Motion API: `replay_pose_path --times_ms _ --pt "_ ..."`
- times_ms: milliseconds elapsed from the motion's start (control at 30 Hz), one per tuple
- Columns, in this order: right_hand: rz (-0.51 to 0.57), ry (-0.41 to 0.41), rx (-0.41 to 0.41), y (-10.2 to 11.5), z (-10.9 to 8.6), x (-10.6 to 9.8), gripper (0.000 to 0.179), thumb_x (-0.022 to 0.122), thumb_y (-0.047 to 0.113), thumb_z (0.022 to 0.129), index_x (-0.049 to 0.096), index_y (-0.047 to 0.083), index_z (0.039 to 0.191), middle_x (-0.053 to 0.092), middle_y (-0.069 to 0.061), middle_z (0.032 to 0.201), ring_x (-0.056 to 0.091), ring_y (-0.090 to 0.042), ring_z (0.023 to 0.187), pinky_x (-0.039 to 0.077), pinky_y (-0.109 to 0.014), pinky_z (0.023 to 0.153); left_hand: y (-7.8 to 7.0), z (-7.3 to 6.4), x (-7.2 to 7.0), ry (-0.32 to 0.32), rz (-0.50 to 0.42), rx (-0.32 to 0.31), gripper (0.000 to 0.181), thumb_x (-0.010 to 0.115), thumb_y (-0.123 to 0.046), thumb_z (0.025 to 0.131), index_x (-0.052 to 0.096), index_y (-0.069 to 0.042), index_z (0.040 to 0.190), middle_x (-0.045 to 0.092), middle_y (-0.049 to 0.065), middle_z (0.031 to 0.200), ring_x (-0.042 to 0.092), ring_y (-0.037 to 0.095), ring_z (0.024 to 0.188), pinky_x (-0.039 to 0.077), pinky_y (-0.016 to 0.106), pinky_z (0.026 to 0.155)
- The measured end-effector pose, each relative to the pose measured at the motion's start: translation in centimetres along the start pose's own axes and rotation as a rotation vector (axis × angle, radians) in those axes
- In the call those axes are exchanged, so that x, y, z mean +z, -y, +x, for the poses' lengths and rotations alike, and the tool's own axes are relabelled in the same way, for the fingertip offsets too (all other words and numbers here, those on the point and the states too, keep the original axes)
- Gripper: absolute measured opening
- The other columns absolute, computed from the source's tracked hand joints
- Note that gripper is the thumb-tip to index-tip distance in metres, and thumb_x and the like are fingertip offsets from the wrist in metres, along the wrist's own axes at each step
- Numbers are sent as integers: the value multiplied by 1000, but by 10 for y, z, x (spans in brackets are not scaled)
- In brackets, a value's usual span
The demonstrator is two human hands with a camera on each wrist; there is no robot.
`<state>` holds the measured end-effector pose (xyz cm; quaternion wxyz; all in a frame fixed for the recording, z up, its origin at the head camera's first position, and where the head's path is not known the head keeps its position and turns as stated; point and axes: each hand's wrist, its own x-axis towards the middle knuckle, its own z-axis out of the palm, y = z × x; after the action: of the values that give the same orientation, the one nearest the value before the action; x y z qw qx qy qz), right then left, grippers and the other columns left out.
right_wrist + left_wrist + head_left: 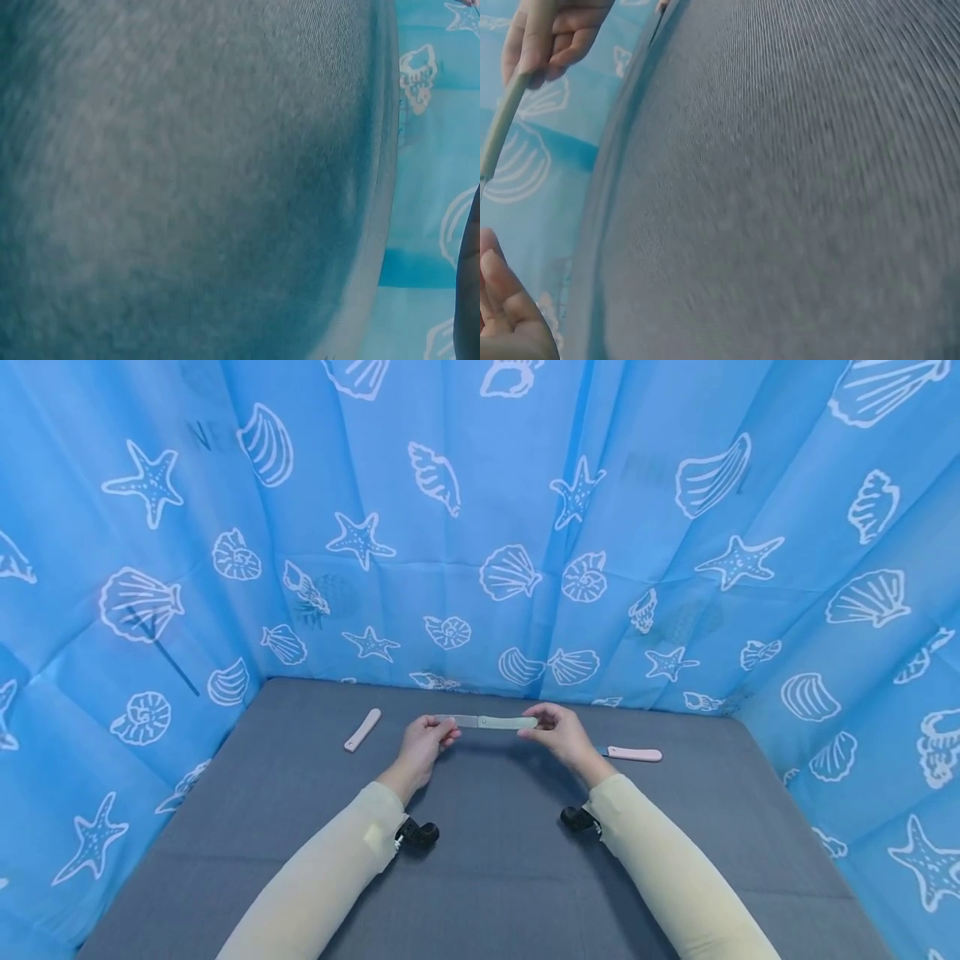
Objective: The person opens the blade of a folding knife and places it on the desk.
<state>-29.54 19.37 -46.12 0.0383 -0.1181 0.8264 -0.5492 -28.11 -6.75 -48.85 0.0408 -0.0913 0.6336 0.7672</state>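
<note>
A folding knife with a pale green handle (504,723) is held level above the table, its blade (465,721) unfolded and pointing left. My left hand (422,750) pinches the blade near its tip between thumb and fingers. At the other end, my right hand (562,735) grips the butt of the handle. The left wrist view shows the green handle (504,120) running down from the right hand, with the left fingers (502,277) below it. Only a dark edge of the right hand (469,285) appears in the right wrist view.
On the grey table (480,877), a pink folded knife (363,730) lies left of the left hand. Another knife with a pink handle (634,754) lies beyond the right wrist, its blade partly hidden by it. A blue seashell-print curtain (465,585) surrounds the table's back and sides.
</note>
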Motion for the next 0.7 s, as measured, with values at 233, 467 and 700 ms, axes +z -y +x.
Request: replay_pose_path --times_ms 233,467,700 --pt "-16 -5 57 -4 3 -3 31 80 10 86 69 1 114 68 -9 94 65 -24 87 53 -53 86 6 4 -11 62 60 -16 24 65 -17 100 58 1 115 71 16 106 68 13 88 54 36 90" --pt "56 -7 164 -25 8 -2 35 79 9 87 66 -2 117 68 -7 86 69 -20 81 58 -38 78 8 3 -32 40 276 26 29 69 -18 97 62 -1 119 70 15 108 68 21 98 53 39 92" --pt "19 29 229 -30 12 -2 33 77 5 88 65 -6 117 64 -11 88 67 -14 77 59 -32 77 2 1 -52 35 374 30 32 68 -23 97 60 -4 122 68 12 110 67 24 103 51 41 95"
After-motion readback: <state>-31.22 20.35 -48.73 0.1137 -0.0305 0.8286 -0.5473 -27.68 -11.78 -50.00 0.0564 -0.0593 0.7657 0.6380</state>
